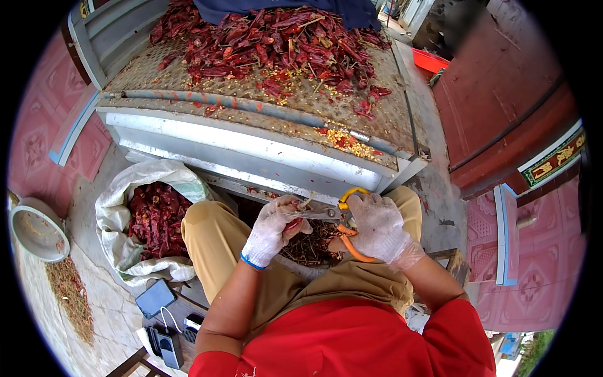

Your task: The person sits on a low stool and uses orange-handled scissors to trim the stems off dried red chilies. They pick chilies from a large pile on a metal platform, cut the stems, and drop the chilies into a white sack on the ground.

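Observation:
My left hand (pixel 275 228), in a white knit glove with a blue cuff edge, grips a dried red chilli pepper (pixel 293 224). The pepper's pale stem points up and to the right. A pair of scissors (pixel 327 214) with orange and yellow wrapped handles is in my gloved right hand (pixel 378 228). Its metal blades reach left to the stem end of the pepper, and whether they touch it I cannot tell. Beneath both hands, between my knees, a heap of cut stems (pixel 308 247) lies in a container mostly hidden by my legs.
Ahead, a metal truck bed (pixel 141 70) bears a pile of dried chillies (pixel 282 45) and scattered seeds (pixel 351 143). To my left stands a white woven sack (pixel 110 221) of chillies. A phone (pixel 155 298) lies on a wooden bench (pixel 188 301). A grey basin (pixel 40 228) is at far left.

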Motion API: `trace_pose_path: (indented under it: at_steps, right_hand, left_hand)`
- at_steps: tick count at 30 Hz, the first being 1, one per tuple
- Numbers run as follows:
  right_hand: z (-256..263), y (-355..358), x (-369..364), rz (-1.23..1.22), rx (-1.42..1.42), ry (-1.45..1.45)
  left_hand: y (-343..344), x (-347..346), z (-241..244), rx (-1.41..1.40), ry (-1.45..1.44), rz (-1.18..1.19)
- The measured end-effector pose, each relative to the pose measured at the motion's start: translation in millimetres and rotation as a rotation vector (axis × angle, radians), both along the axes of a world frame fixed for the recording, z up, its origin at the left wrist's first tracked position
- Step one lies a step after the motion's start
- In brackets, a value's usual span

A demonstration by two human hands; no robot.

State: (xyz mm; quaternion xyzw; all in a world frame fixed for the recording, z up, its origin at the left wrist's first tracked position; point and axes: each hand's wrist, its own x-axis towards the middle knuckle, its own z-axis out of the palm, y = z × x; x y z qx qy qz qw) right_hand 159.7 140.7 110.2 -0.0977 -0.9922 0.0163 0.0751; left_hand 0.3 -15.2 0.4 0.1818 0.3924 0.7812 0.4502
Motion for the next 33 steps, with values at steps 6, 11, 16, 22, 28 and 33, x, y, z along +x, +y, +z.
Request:
trace_pose_path:
  at_steps: [6,11,16,22,28,33]
  right_hand:
    - [7,4,0,0.003,-0.024,-0.048]
    - [14,2,-4,-0.021,-0.076,-0.162]
    - [10,5,-1,0.018,-0.141,-0.170]
    - [-2,9,4,0.032,-0.137,-0.117]
    - [-11,3,10,-0.034,-0.242,-0.119]
    - [-6,1,13,-0.091,-0.311,-0.169]
  left_hand:
    - [-5,2,15,-0.085,0.018,-0.026]
    - [-4,0,16,-0.091,0.039,-0.077]
    - [-7,-1,16,-0.127,-0.001,-0.097]
    - [-5,0,8,-0.065,-0.049,-0.098]
    - [-1,3,7,0.039,-0.063,-0.111]
    - [-1,2,14,0.094,-0.129,-0.171]
